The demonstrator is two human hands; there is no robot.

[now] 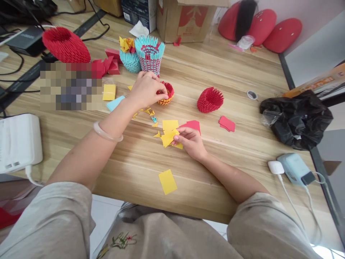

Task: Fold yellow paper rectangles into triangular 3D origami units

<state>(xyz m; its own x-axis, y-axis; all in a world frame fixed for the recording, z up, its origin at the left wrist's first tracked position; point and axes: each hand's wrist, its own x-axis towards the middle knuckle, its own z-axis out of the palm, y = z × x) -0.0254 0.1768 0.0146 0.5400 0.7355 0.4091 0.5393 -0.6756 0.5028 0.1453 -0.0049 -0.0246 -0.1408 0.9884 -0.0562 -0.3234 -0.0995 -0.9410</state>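
The left hand [147, 90] reaches forward over the wooden table [188, 172] and pinches the near rim of a small origami bowl [165, 94] with its fingertips. The bowl is a low round cup built from many folded paper wedges: its upper ring is red with pointed tips standing up, and its base ring is yellow with red flecks. It sits on the table near the middle, just in front of a taller blue and red woven paper vase [150, 54].

The right hand [190, 141] lies closer to the body and grips a small stack of yellow paper pieces [169, 137] between thumb and fingers, with a flat red sheet [192, 125] just behind it. Loose yellow folded wedges [151, 112] are scattered between the 2 hands. 1 yellow rectangle [167, 181] lies alone near the table's front edge.

To the right of the bowl, well apart from it, stands a red spiky paper dome [210, 99], and beyond that a few red slips [226, 123]. A larger red paper form [66, 45] sits at the far left. A black plastic bag [296, 117] rests at the right edge. A pale bracelet [107, 133] circles the left wrist.
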